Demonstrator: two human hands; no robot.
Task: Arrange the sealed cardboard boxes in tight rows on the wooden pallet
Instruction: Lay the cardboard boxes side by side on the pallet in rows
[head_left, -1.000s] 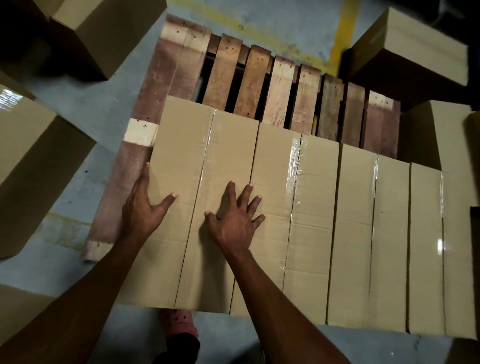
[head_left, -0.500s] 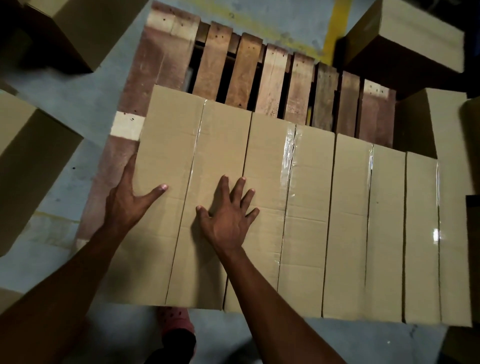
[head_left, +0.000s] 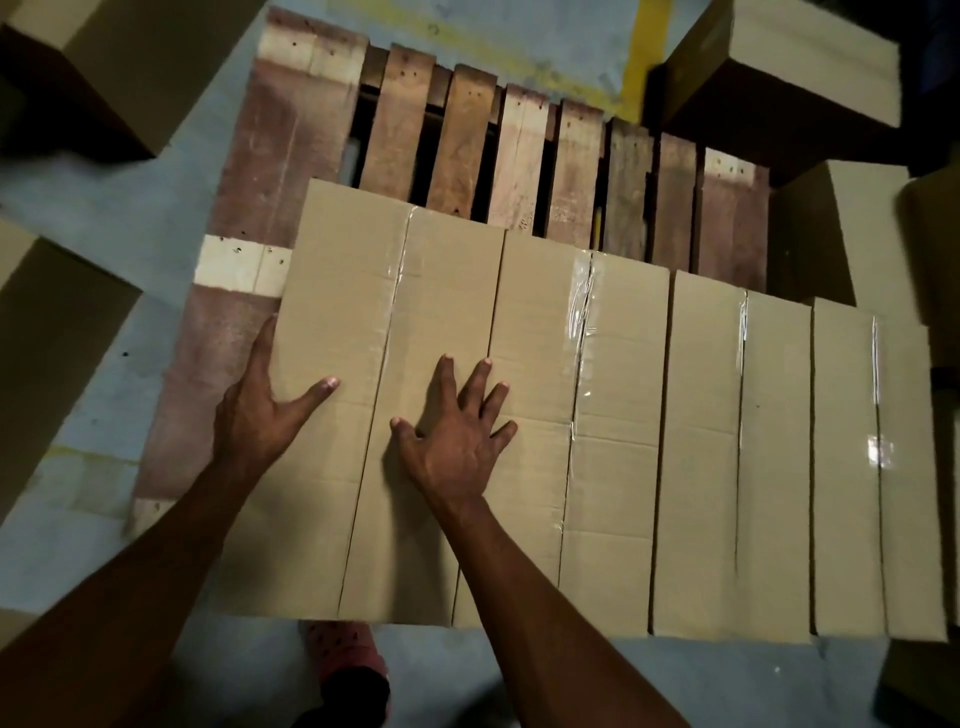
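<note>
We press our right hand (head_left: 457, 441) flat, fingers spread, on the leftmost box (head_left: 363, 415) on the pallet (head_left: 270, 171), while our left hand (head_left: 260, 410) seemingly cups its outer edge, grasping nothing, to snug it against its neighbour (head_left: 576, 441).

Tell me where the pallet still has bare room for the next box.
Bare slats lie behind the four-box row, running to the pallet's far edge. A bare plank strip borders the leftmost box, where the left hand presses. The right end is crowded by floor boxes.
</note>
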